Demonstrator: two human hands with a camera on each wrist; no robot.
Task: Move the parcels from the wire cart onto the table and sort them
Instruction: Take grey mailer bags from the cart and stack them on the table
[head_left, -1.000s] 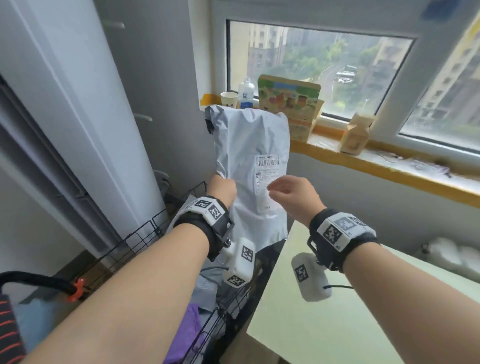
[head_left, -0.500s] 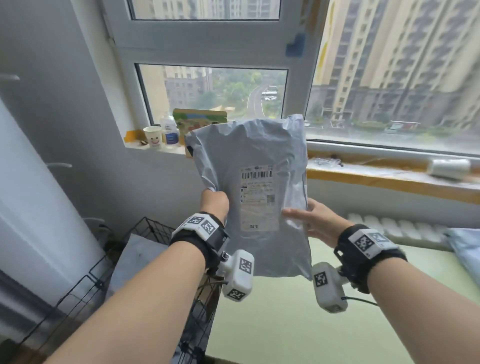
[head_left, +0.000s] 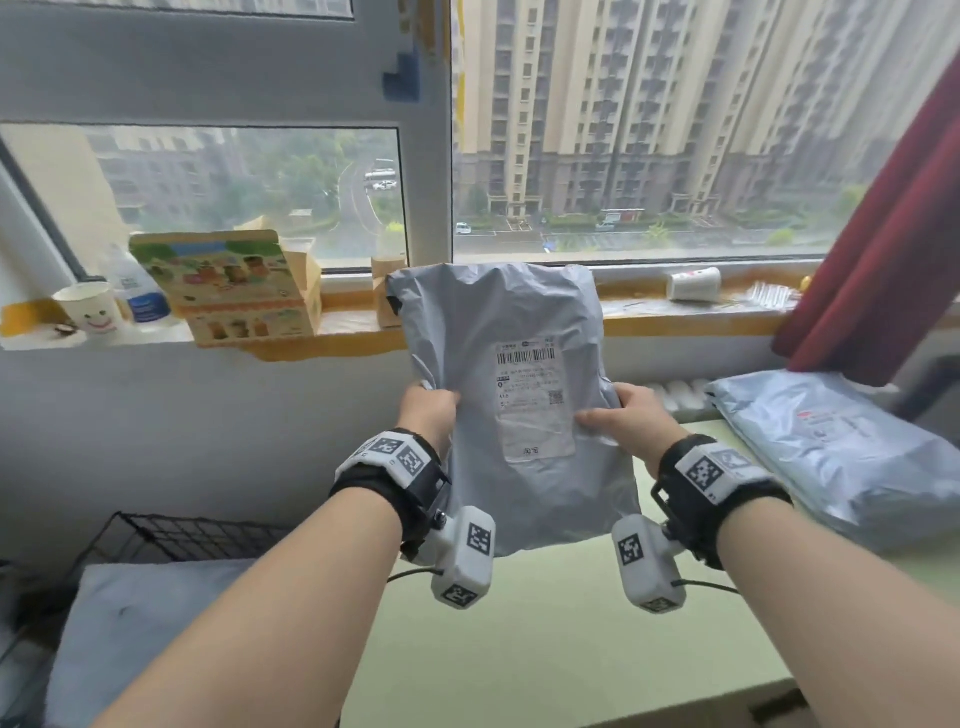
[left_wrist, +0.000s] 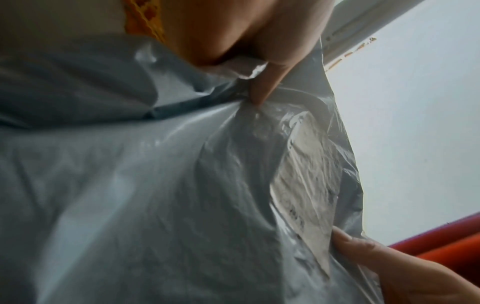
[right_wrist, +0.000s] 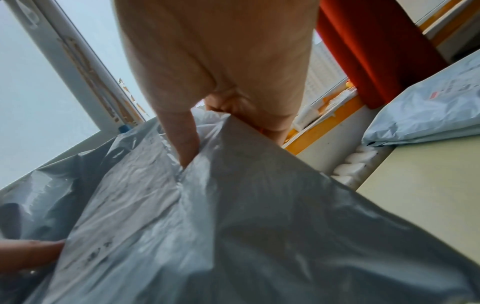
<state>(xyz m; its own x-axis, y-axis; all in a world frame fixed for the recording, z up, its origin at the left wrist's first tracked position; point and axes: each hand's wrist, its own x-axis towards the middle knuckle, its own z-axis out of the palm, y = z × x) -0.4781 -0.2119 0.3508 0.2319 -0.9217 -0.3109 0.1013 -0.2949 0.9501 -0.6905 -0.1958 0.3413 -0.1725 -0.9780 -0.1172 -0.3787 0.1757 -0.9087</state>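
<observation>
Parcel position: we hold a grey poly mailer (head_left: 511, 395) upright in the air above the near-left part of the pale green tabletop (head_left: 545, 639), in front of the window sill (head_left: 343, 332), with its white shipping label (head_left: 532, 397) facing us. Our left hand (head_left: 428, 410) grips the mailer's left edge, fingers curled behind the plastic; in the left wrist view the thumb (left_wrist: 265, 86) presses into the film and bunches it. Our right hand (head_left: 631, 415) grips the right edge, thumb laid on the front beside the label and the remaining fingers wrapped behind (the right wrist view shows the thumb (right_wrist: 182, 139) dug into a fold of the film). A second grey parcel (head_left: 841, 447) lies flat on the tabletop at the far right, well apart from the held mailer, below a red curtain (head_left: 878, 244). At lower left we see the black wire cart (head_left: 171, 535), with another grey parcel (head_left: 135, 639) resting in it. On the window sill stand a paper cup with a smiley face (head_left: 93, 312), a plastic bottle (head_left: 140, 296), a printed carton (head_left: 234, 286) and a small brown box (head_left: 387, 296); a second paper cup (head_left: 693, 285) lies on its side farther right.
</observation>
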